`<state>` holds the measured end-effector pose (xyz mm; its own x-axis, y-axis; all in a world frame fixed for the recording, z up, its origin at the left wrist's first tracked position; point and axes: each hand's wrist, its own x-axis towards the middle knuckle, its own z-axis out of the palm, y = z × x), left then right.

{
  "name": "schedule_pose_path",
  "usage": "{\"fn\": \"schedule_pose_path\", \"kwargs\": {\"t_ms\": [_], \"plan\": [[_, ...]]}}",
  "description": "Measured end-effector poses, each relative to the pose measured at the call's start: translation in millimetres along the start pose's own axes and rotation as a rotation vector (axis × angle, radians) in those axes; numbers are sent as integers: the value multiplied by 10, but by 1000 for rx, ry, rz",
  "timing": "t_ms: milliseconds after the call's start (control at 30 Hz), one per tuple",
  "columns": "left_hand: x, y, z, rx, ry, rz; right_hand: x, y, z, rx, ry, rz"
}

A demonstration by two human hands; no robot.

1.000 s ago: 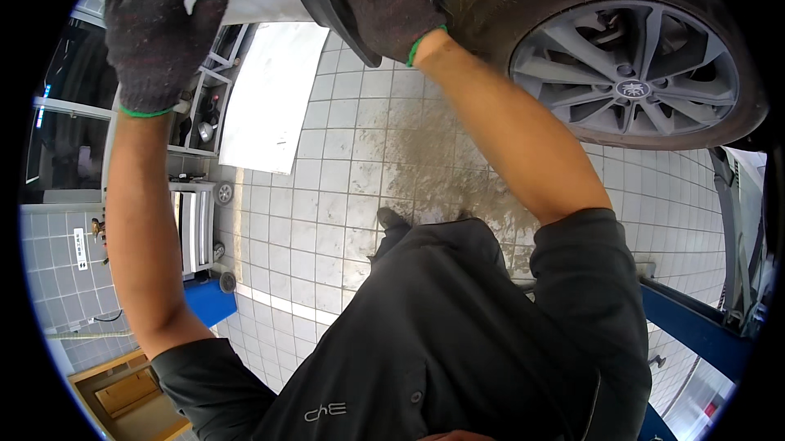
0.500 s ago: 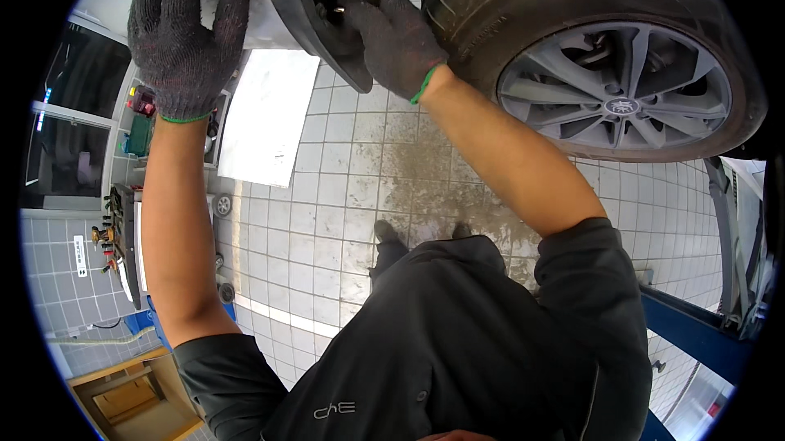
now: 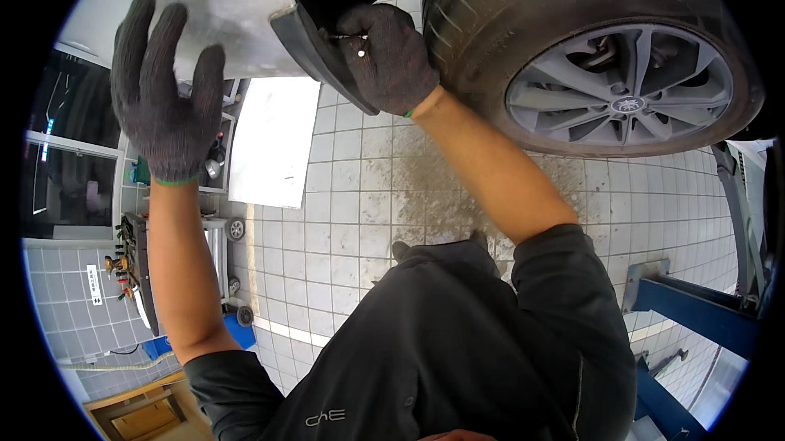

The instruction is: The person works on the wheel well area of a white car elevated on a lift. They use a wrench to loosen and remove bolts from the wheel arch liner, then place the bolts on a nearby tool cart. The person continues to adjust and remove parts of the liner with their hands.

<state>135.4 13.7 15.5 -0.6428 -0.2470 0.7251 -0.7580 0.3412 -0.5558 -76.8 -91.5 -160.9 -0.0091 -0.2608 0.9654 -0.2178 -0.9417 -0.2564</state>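
My left hand (image 3: 168,94), in a dark knit glove with a green cuff, has its fingers spread at the white body panel (image 3: 237,8), holding nothing; whether the fingertips touch it I cannot tell. My right hand (image 3: 384,61), gloved alike, is closed round a small thin metal tool (image 3: 353,36) at the black mud flap (image 3: 298,44) along the edge of the dark wheel well. A small white spot shows between those fingers. Just to the right stands a large tire (image 3: 466,16) with a grey spoked alloy wheel (image 3: 623,85).
Below lies a stained tiled floor (image 3: 343,237). A white board (image 3: 270,147) is behind my left arm, with a wheeled tool cart (image 3: 213,245) and a window (image 3: 69,188) at left. Blue lift arms (image 3: 695,314) are at lower right; a wooden cabinet (image 3: 139,416) is at lower left.
Both hands sit lower in the view, along with the flap and panel. The tool in my right hand has turned from pointing up to lying sideways. My left fingers remain spread.
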Motion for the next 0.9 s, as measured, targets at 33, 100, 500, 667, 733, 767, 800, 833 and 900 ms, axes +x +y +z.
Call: {"fn": "schedule_pose_path", "kwargs": {"t_ms": [33, 100, 500, 667, 733, 767, 800, 833, 900], "plan": [[-110, 21, -51, 6, 2, -48, -2, -6, 0, 16, -12, 8], [-359, 91, -48, 9, 23, -154, -14, 42, -53, 18, -37, 22], [-3776, 1138, -543, -60, -552, -1020, 82, 34, 38, 42, 24, -102], [-5088, 2249, -1268, -179, -1004, -1342, 19, -18, 151, 123, -141, 451], [-5360, 2638, -1607, -215, -1268, -1428, 46, -56, 138, -54, -385, 494], [-5481, 2790, -1743, -234, -1380, -1472, 117, -90, 95, -268, -603, 393], [-5547, 2900, -1820, -224, -1451, -1528, 183, -113, 42, -374, -808, 319], [-5605, 2984, -1896, -213, -1528, -1579, 248, -127, -17, -463, -1003, 220], [-5734, 3068, -2004, -201, -1540, -1731, 460, -188, -135, -488, -1252, 9]]}}
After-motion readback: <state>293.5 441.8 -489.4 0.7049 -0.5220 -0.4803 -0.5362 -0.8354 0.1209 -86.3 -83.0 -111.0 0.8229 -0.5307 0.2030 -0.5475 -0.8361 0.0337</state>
